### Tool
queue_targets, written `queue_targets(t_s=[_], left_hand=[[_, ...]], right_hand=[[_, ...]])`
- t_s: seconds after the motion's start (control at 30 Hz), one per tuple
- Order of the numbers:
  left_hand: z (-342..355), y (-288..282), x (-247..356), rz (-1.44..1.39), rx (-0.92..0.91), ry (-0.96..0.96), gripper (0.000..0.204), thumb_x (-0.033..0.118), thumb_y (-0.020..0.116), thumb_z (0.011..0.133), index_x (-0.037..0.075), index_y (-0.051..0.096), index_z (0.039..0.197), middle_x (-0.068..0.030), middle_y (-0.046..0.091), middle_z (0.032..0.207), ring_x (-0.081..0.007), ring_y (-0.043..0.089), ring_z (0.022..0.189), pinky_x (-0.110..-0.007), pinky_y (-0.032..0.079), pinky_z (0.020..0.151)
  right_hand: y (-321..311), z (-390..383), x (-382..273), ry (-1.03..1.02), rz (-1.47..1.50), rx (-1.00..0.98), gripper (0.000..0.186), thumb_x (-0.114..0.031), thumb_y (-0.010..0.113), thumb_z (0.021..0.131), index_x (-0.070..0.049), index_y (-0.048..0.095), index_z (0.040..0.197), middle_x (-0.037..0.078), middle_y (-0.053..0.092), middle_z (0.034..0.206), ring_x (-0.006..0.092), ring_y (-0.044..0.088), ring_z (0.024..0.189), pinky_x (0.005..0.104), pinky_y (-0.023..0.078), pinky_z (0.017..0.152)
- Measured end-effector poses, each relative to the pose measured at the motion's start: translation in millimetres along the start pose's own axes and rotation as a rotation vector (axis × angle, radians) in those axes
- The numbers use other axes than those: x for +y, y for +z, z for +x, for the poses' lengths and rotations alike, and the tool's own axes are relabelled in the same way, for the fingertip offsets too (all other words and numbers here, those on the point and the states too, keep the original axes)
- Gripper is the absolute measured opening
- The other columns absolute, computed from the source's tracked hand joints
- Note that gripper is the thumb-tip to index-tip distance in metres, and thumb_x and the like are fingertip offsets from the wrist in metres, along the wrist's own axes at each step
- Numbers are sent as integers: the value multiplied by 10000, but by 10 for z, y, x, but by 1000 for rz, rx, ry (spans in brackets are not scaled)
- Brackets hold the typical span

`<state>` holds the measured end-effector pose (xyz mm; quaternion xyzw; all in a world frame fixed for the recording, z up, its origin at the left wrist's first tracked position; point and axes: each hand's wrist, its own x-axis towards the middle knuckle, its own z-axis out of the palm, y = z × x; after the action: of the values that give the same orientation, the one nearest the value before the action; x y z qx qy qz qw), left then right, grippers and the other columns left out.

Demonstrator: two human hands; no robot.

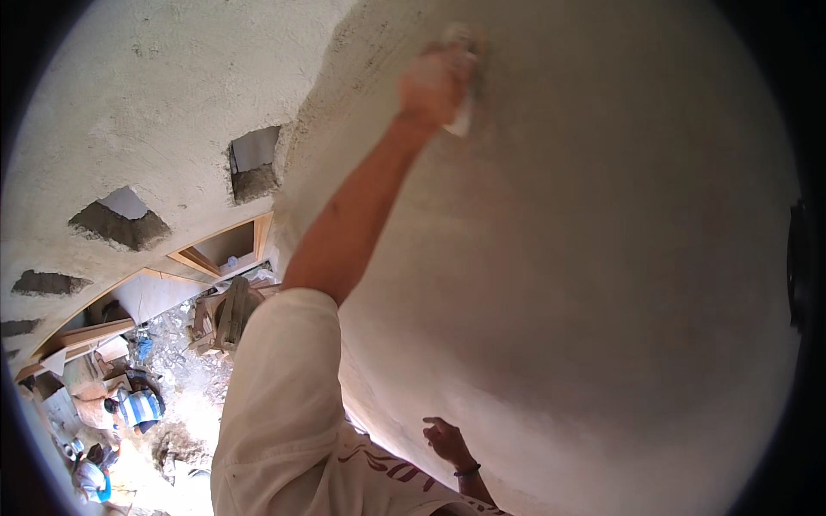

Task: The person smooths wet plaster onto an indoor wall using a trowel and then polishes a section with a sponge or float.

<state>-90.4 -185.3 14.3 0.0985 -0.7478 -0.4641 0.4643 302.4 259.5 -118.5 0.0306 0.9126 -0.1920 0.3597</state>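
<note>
My left hand (433,86) is raised high, arm stretched out, with its fingers closed around a plastering trowel (462,119). The trowel is pale and blurred, and it lies against the smooth, damp-looking plaster wall (602,249). Its handle is mostly hidden by the hand. Low in the view, my right hand (449,442) hangs near the wall with a dark band at the wrist. Its fingers are apart and partly bent, and nothing shows in them.
A rougher, lighter plaster surface (189,77) adjoins at the left, with several rough-edged holes (255,165). Wooden frames (225,249) sit below it. Far down at the lower left, a person in a striped top (140,407) and another person (93,477) are among scattered materials.
</note>
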Motion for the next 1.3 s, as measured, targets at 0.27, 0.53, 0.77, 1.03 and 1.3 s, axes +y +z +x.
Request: queue_targets(t_s=[0.27, 0.53, 0.77, 1.03, 1.3], left_hand=[[-730, -4, 642, -77, 18, 253, 374, 254, 549, 935, 105, 601, 1274, -197, 645, 939, -359, 646, 806, -413, 533, 694], [7, 3, 332, 39, 49, 46, 393, 282, 559, 928, 205, 586, 1312, -192, 645, 947, -341, 662, 756, -424, 537, 602], [235, -8, 543, 38, 17, 100, 375, 243, 591, 921, 80, 622, 1257, -206, 653, 967, -325, 657, 784, -393, 524, 653], [-237, -63, 1323, 29, -9, 334, 385, 271, 601, 915, 106, 625, 1262, -173, 663, 911, -309, 630, 735, -370, 513, 634], [748, -150, 786, 132, -84, -75, 417, 299, 507, 978, 118, 536, 1352, -165, 650, 1111, -293, 643, 1003, -411, 513, 819]], right_hand=[[164, -76, 68, 22, 1, -52, 331, -275, 615, 898, -92, 622, 1174, 177, 710, 895, 295, 699, 866, 374, 553, 769], [38, 35, -17, -113, 61, 40, 318, -237, 607, 900, -77, 619, 1175, 187, 708, 904, 302, 701, 861, 389, 553, 777], [115, -46, 121, -94, 25, 45, 333, -254, 616, 890, -82, 618, 1175, 179, 712, 896, 308, 703, 857, 395, 556, 781], [275, -199, 186, -132, 56, 114, 317, -268, 627, 885, -84, 635, 1143, 174, 710, 862, 308, 703, 821, 393, 560, 755], [286, -177, 270, -152, 104, 218, 299, -274, 611, 889, -99, 635, 1130, 175, 706, 862, 336, 691, 815, 421, 557, 754]])
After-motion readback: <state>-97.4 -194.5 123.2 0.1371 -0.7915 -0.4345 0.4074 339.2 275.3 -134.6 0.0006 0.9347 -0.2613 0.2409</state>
